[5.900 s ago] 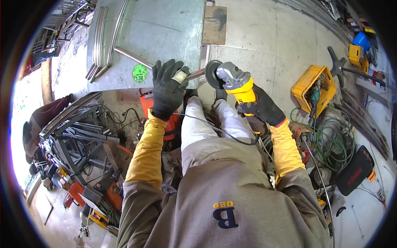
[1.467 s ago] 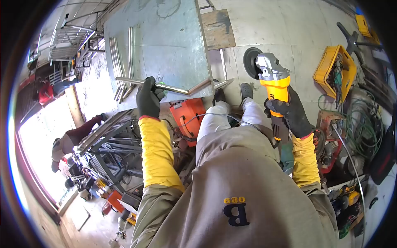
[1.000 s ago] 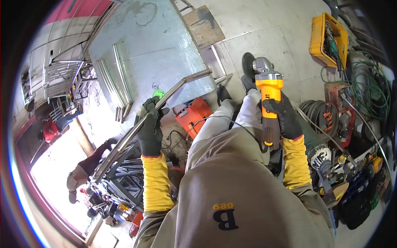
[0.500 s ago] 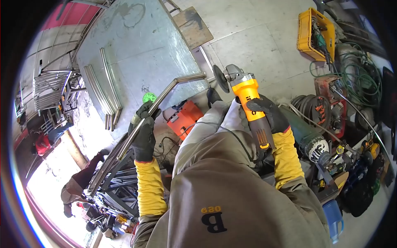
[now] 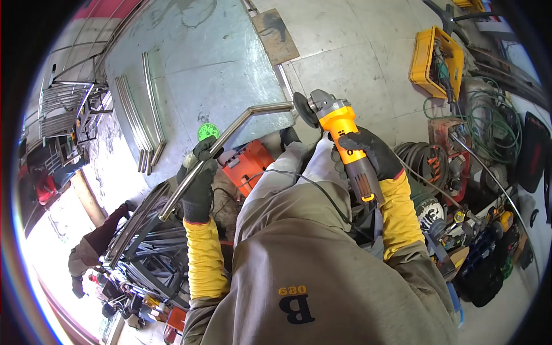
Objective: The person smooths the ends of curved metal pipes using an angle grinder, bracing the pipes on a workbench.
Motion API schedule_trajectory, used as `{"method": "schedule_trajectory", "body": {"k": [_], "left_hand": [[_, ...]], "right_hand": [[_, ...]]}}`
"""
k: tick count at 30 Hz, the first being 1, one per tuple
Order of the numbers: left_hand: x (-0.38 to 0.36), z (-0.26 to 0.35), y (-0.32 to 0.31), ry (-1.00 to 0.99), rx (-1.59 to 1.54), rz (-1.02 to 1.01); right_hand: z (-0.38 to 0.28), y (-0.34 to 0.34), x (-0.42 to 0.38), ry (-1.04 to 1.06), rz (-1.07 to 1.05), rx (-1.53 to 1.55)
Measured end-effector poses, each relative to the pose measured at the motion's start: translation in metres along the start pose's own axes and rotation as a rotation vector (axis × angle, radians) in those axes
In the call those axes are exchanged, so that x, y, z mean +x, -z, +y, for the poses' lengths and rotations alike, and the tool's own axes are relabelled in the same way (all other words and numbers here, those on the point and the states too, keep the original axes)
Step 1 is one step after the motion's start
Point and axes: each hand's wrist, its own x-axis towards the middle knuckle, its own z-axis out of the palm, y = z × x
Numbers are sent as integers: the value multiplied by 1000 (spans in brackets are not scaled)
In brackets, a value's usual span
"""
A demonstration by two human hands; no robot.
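In a dark glove, my left hand (image 5: 199, 181) is wrapped round a bent metal tube (image 5: 233, 126), which slants up and right before turning level near its far end. My right hand (image 5: 368, 154), also gloved, grips the body of a yellow and grey angle grinder (image 5: 337, 119). The grinder's dark disc (image 5: 305, 110) is right at the tube's far end. A power cord (image 5: 313, 183) runs across my lap. Just beyond my left hand, a round green disc (image 5: 208, 131) lies on the metal-topped table (image 5: 195, 86).
Several curved tubes (image 5: 133, 115) lie on the table's left. An orange-red machine (image 5: 250, 164) sits by my knee. To the right are a yellow crate (image 5: 422, 63), coiled hoses (image 5: 497, 123) and a gas cylinder (image 5: 428, 213). Another person (image 5: 89, 250) bends near stacked metal bars (image 5: 152, 247) at lower left.
The tube's far end has shifted slightly right, closer to the grinder disc, and the grinder has moved a little left. My view has turned slightly. Both hands keep their grips.
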Motion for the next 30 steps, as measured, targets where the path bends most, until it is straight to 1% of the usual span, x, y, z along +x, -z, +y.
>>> {"method": "schedule_trajectory", "body": {"k": [4, 7, 9, 11, 12, 14, 16, 22, 26, 28, 30], "left_hand": [[0, -2, 0, -28, -58, 19], [0, 0, -1, -28, -39, 29], [1, 0, -2, -18, -17, 36], [1, 0, -4, -145, 35, 31], [1, 1, -6, -145, 30, 33], [1, 5, -8, -82, 30, 57], [2, 8, -10, -80, 26, 58], [0, 10, -11, -66, -24, 56], [0, 13, -12, -60, -68, 43], [0, 15, -11, -40, -56, 44], [2, 13, -12, -23, -49, 41]], "right_hand": [[-7, -5, -3, 51, 36, -148], [-16, -17, -10, 71, 50, -139], [-16, -14, -8, 88, 34, -142], [-15, -9, -5, 104, 20, -143], [-14, -8, -4, 110, 25, -167], [-11, -4, 0, 116, 32, -193], [-7, -2, 4, 178, 51, -195], [-22, -15, -7, 98, 59, -166], [-22, -15, -5, 116, 75, -178], [-22, -12, -4, 158, 30, -224], [-21, -9, -3, 144, 59, -240]]}}
